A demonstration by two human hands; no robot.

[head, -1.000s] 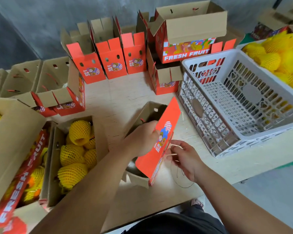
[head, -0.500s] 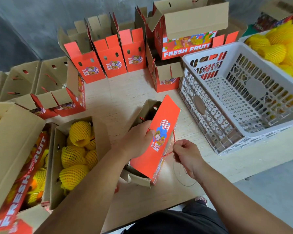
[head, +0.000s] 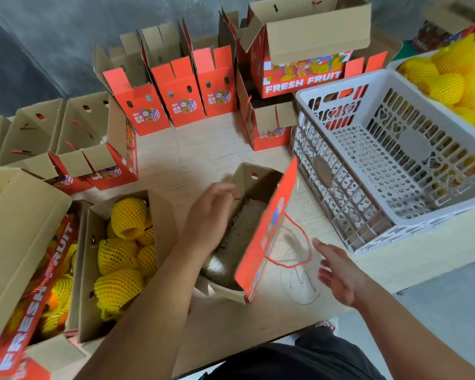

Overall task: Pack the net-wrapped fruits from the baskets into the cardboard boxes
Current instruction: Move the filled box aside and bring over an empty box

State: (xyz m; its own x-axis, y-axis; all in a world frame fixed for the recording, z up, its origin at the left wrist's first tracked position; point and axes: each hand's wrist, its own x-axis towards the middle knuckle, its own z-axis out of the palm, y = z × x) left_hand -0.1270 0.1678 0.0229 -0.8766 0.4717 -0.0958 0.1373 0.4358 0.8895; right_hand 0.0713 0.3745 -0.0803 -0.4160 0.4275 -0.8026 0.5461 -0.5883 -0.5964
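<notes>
Now both hands hover released: left hand (head: 211, 215) over the open red box (head: 261, 231) mid-tabletop (head: 203, 152), right hand (head: 337, 272) beside its red string handle (head: 299, 242). Net-wrapped fruits (head: 121, 253) fill the neighbouring box (head: 159, 215); more sit past the white basket (head: 390, 149).

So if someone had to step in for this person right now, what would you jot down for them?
Left hand: open, over the empty box, holding nothing.
Right hand: open, beside the box's red cord.
Done: the box on the left is full of netted fruit.
Left: fill the empty box. The white basket is bare; more fruit lies far right.
</notes>
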